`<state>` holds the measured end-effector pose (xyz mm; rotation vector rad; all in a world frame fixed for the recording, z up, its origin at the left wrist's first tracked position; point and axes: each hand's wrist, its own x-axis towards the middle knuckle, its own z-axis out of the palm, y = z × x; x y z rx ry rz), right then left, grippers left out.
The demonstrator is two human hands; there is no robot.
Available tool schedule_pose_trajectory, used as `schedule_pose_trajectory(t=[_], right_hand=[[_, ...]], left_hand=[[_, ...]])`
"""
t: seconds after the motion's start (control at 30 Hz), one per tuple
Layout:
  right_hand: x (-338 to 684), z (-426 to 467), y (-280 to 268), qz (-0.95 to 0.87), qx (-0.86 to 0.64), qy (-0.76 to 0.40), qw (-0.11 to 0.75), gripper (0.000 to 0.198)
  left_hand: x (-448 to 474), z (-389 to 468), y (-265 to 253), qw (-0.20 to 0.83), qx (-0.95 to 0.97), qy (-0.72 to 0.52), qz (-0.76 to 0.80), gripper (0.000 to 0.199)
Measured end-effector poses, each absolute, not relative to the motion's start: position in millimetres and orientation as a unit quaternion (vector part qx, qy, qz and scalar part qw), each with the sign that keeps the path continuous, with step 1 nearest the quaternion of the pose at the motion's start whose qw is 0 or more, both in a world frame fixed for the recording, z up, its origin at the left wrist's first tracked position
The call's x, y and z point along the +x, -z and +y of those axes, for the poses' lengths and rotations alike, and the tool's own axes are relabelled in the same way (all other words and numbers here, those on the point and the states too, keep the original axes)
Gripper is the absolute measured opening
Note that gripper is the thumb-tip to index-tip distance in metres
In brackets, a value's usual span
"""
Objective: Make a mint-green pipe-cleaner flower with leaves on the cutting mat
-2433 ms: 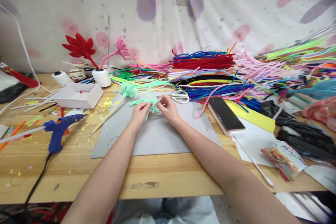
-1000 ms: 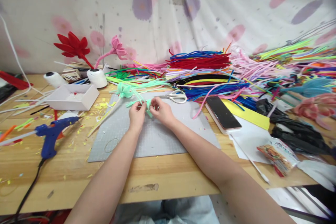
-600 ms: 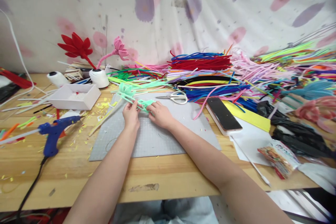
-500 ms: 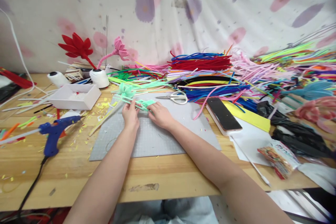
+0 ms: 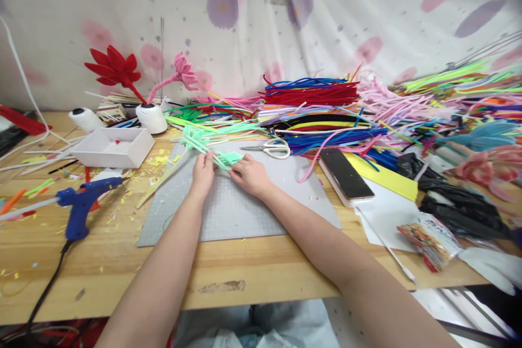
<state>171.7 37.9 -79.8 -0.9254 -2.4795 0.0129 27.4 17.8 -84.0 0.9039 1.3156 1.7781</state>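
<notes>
Mint pipe cleaners (image 5: 232,159), joined into a loose lattice with long free ends, were held between two bare hands just above the far part of a gray mat (image 5: 244,217) on a wooden counter (image 5: 285,285). The left hand (image 5: 204,169) was curled, thumb and fingertips pinched together on the strips. The right hand (image 5: 249,174) had its fingers bent close together and touching the other end; how firmly they gripped could not be told. The free ends pointed away to the left, overlapping in view a mint flower (image 5: 191,135); whether they touched it was unclear.

Scissors (image 5: 265,148) lay beyond the right hand, near the mat's far edge. Left of the mat were a blue glue gun (image 5: 80,206) and a white tray (image 5: 109,160); to the right, a phone (image 5: 346,174). Heaps of colorful pipe cleaners (image 5: 312,94) lined the back.
</notes>
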Motion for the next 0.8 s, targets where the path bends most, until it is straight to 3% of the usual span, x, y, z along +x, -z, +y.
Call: schedule_pose_trajectory(t=[0.17,0.43,0.8], right_hand=[[173,36,79,-0.907,-0.337,-0.002,0.254,0.029],[169,34,80,-0.924,-0.313,-0.002,0.218,0.027],[168,33,72,-0.947,-0.244,-0.013,0.210,0.024]], left_hand=[[31,16,85,0.386,0.422,-0.635,0.520,0.025],[30,13,75,0.354,0.256,-0.705,0.559,0.021],[28,13,64,0.338,0.197,-0.717,0.577,0.021]])
